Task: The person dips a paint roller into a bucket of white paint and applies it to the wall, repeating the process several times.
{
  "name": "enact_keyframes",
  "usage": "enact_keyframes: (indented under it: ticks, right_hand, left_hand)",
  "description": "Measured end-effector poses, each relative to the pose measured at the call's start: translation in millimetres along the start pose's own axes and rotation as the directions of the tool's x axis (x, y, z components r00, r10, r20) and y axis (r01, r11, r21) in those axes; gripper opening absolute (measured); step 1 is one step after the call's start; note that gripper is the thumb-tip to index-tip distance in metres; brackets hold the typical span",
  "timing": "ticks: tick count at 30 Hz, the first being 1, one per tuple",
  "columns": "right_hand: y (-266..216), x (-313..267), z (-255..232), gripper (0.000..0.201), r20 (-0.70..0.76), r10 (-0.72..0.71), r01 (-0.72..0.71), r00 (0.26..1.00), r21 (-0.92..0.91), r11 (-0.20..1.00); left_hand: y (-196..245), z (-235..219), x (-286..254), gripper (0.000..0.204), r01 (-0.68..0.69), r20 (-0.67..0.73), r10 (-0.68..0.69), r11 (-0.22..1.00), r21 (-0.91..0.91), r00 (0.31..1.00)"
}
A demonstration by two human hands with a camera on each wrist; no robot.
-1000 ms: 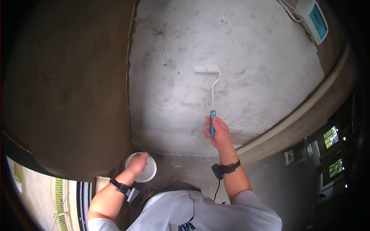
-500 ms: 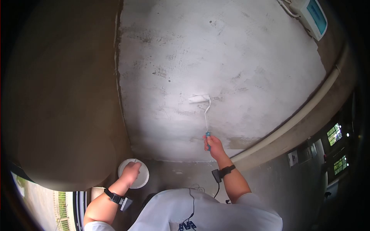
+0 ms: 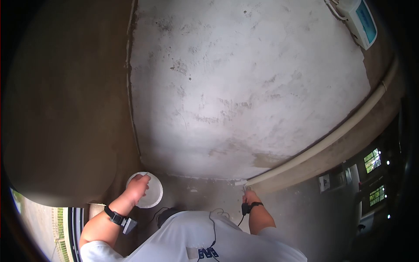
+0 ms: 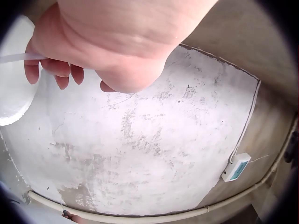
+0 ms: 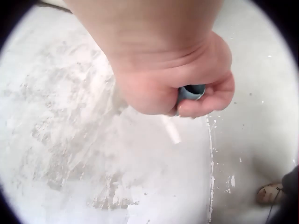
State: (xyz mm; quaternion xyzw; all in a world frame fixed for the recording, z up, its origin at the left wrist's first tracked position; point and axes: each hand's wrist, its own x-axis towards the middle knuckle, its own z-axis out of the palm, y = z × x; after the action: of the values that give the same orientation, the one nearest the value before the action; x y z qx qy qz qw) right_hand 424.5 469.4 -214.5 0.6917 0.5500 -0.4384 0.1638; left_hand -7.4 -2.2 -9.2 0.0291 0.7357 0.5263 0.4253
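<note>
My right hand (image 3: 250, 197) grips a paint roller (image 3: 240, 182) low in the head view, close to the bottom edge of the whitish wall (image 3: 262, 65). In the right wrist view, the end of its blue handle (image 5: 192, 91) pokes out of the curled fingers, and part of the white roller (image 5: 172, 131) shows beyond them. My left hand (image 3: 138, 187) carries a white bucket (image 3: 159, 194) at the lower left, fingers curled round its pale handle (image 4: 18, 58). The bucket's side (image 4: 14, 105) fills the left border of the left wrist view. The wall's white coat is patchy, with grey marks showing.
A brown wall (image 3: 65, 96) adjoins on the left. A pale pipe (image 3: 331, 137) runs along the right side of the white wall, below a white box with a blue cover (image 3: 364, 24). A sandalled foot (image 5: 268, 193) stands on the grey floor (image 3: 297, 214).
The roller has travelled down from the middle of the wall to its bottom edge, the right hand drawing in toward the body. My left hand and the bucket have shifted slightly left.
</note>
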Motion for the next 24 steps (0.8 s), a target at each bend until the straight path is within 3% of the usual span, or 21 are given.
enact_keyframes:
  ticks: [1,3,4,6,8,10,12,14,15,17,18,20,21,23,24]
  right_hand:
    - [10.2,-17.1,2.0,0.026,0.001,0.007,-0.007,1.000,0.002,1.000]
    - [32.2,-59.6,6.8,0.022,-0.082,0.031,0.004,0.996,0.395,0.919]
    - [38.8,-53.5,9.9,0.022,-0.080,0.030,0.004,0.996,0.393,0.919]
    - [53.0,-32.8,12.6,0.022,0.007,0.117,-0.084,0.993,0.736,0.672]
    - [50.3,-32.1,9.4,0.022,-0.012,0.080,-0.047,0.997,0.717,0.695]
    - [30.6,-35.4,3.3,0.026,-0.014,-0.049,0.048,0.999,0.595,0.802]
    - [-18.4,-82.8,3.8,0.035,-0.135,-0.034,0.106,0.990,0.578,0.809]
    - [-50.3,-112.8,0.9,0.040,-0.272,-0.281,0.384,0.920,0.500,0.776]
    - [-67.3,-126.1,-1.4,0.040,-0.275,-0.282,0.388,0.919,0.499,0.775]
    - [-101.3,-154.4,-4.4,0.038,-0.340,-0.498,0.602,0.798,0.505,0.619]
    - [-120.8,-176.1,-4.7,0.038,-0.342,-0.498,0.603,0.797,0.504,0.618]
    - [-160.1,-223.9,-3.0,0.034,-0.391,-0.669,0.750,0.632,0.525,0.402]
    - [-176.0,-241.8,-2.8,0.034,-0.396,-0.665,0.749,0.633,0.528,0.399]
    - [-204.9,-270.6,-3.3,0.031,-0.381,-0.751,0.773,0.540,0.577,0.263]
    - [-217.1,-282.0,-3.1,0.031,-0.385,-0.751,0.774,0.537,0.578,0.257]
  left_hand:
    - [-0.5,0.5,-0.1,0.032,0.005,0.004,-0.005,1.000,0.004,1.000]
    - [-1.1,0.3,-0.6,0.031,0.006,0.010,-0.006,1.000,0.005,1.000]
    - [-0.6,-0.3,-0.3,0.031,0.004,0.010,-0.004,1.000,0.001,1.000]
    - [0.5,-0.7,0.8,0.031,0.004,0.012,-0.003,1.000,-0.013,1.000]
    - [-3.2,0.4,0.1,0.030,0.015,0.026,-0.015,1.000,-0.015,1.000]
    - [-3.7,-1.4,0.8,0.049,0.004,0.049,-0.005,1.000,0.030,0.999]
    - [-3.6,-2.8,3.0,0.048,0.015,0.048,-0.017,0.999,0.039,0.999]
    - [-3.8,-3.0,3.9,0.047,0.026,0.046,-0.027,0.999,0.035,0.999]
    - [-3.5,-2.8,3.1,0.047,0.025,0.043,-0.027,0.999,0.030,0.999]
    - [-2.5,-2.2,1.0,0.046,0.024,0.042,-0.025,0.999,0.023,0.999]
    - [-1.3,-2.2,-0.5,0.046,0.023,0.044,-0.024,0.999,0.031,0.999]
    - [-0.2,-2.2,-0.9,0.046,0.018,0.046,-0.020,0.999,0.042,0.999]
    - [-0.5,-2.1,-0.6,0.047,0.020,0.050,-0.022,0.999,0.042,0.999]
    - [-0.1,-1.9,-0.1,0.047,0.017,0.055,-0.019,0.999,0.049,0.998]
    - [-0.5,-2.3,-0.1,0.048,0.024,0.059,-0.027,0.999,0.046,0.998]
